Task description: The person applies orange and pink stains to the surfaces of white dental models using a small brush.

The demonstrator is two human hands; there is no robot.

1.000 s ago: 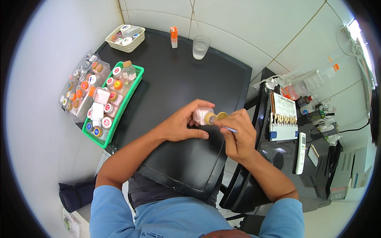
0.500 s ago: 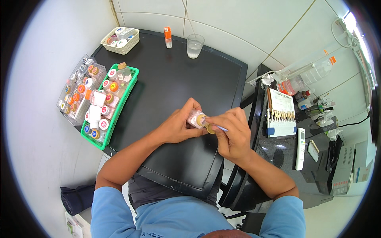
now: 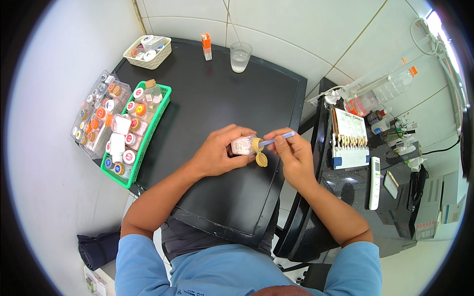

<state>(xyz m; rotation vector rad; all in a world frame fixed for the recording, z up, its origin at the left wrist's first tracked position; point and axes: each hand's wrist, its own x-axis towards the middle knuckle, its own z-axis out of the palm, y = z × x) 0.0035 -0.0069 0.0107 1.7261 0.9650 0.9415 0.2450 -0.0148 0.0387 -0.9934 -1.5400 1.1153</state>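
My left hand [image 3: 217, 152] is closed round a small clear bottle [image 3: 242, 145] with pale pink-white contents, held tilted on its side above the black table. Its gold-yellow flip cap [image 3: 261, 159] hangs open below the neck, which faces right. Between the thumb and fingers of my right hand [image 3: 296, 158] is a thin pale lavender stick [image 3: 285, 136]. The stick's left end reaches the bottle's mouth; whether that tip is inside I cannot tell.
At left, a green basket [image 3: 162, 111] and a clear organizer [image 3: 81, 118] hold capped bottles. A cream basket [image 3: 157, 60], an orange-and-white box [image 3: 206, 48] and a glass [image 3: 240, 58] stand along the back. The right counter holds a tooth shade guide [image 3: 350, 143] and remote [image 3: 375, 183].
The bottle has turned so its mouth points right, and its open cap now hangs down. My right hand has shifted slightly right, bringing the stick's far end into view beyond the fingers.
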